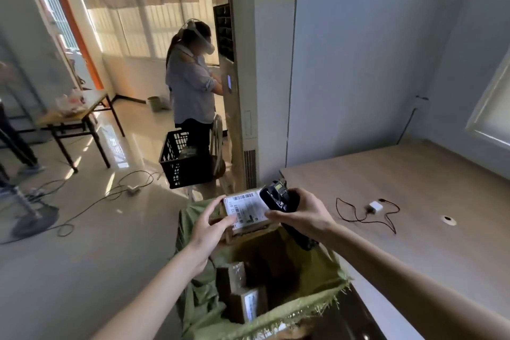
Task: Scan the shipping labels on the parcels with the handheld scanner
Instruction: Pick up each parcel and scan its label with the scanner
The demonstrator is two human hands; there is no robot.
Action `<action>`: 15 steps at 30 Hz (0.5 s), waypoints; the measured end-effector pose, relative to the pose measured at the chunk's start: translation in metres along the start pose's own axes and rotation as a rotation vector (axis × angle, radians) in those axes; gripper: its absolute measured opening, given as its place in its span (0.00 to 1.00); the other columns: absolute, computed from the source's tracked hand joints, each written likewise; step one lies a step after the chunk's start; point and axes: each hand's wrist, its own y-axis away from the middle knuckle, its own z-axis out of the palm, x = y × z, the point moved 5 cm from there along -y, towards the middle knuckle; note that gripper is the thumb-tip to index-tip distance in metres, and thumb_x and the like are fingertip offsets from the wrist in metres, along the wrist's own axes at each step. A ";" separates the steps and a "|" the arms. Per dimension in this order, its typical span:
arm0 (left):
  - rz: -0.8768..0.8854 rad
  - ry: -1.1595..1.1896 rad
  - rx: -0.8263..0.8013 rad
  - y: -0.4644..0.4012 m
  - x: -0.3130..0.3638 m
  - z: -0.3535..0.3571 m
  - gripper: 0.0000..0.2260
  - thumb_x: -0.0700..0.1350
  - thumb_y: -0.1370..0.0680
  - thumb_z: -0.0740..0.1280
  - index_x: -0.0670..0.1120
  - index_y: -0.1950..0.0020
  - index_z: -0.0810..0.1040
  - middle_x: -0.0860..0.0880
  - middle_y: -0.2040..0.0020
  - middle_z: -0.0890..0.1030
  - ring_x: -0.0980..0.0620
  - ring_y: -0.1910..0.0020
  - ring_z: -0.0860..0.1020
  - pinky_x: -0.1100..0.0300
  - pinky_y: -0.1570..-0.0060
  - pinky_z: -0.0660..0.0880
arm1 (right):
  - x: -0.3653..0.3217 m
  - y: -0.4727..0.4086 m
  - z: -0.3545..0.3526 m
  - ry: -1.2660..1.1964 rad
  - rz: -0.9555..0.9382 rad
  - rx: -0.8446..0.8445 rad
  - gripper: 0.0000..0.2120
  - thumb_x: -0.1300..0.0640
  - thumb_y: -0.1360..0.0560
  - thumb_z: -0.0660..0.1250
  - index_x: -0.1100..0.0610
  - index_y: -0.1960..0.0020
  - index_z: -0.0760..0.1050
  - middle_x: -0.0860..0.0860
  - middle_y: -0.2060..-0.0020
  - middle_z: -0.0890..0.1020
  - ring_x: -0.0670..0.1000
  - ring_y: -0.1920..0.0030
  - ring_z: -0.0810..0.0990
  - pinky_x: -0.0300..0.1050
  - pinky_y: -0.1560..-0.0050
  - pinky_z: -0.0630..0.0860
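Beside the wooden table, over an open green sack, the left hand grips a parcel label-up so the right hand, clasping the scanner, can read it.

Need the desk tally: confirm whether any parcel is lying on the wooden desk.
No: the wooden desk carries only a white charger and its cable.
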 end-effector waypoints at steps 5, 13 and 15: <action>-0.107 -0.042 0.093 -0.073 -0.068 -0.005 0.26 0.49 0.24 0.74 0.69 0.30 0.70 0.52 0.22 0.64 0.45 0.23 0.62 0.41 0.27 0.63 | 0.051 -0.081 0.056 0.061 0.049 -0.046 0.40 0.29 0.40 0.78 0.46 0.34 0.73 0.40 0.48 0.82 0.44 0.49 0.82 0.49 0.46 0.82; -0.349 -0.011 0.166 -0.157 -0.205 -0.001 0.26 0.46 0.24 0.74 0.69 0.32 0.72 0.47 0.36 0.81 0.44 0.39 0.80 0.42 0.37 0.76 | 0.156 -0.153 0.132 0.180 0.193 -0.112 0.43 0.28 0.38 0.77 0.45 0.30 0.70 0.39 0.47 0.77 0.46 0.48 0.78 0.47 0.50 0.77; -0.386 -0.020 0.178 -0.174 -0.231 0.000 0.26 0.48 0.25 0.74 0.70 0.32 0.71 0.47 0.37 0.81 0.44 0.40 0.80 0.43 0.37 0.77 | 0.178 -0.165 0.147 0.199 0.212 -0.119 0.44 0.27 0.38 0.77 0.45 0.29 0.69 0.39 0.46 0.77 0.45 0.48 0.77 0.46 0.50 0.76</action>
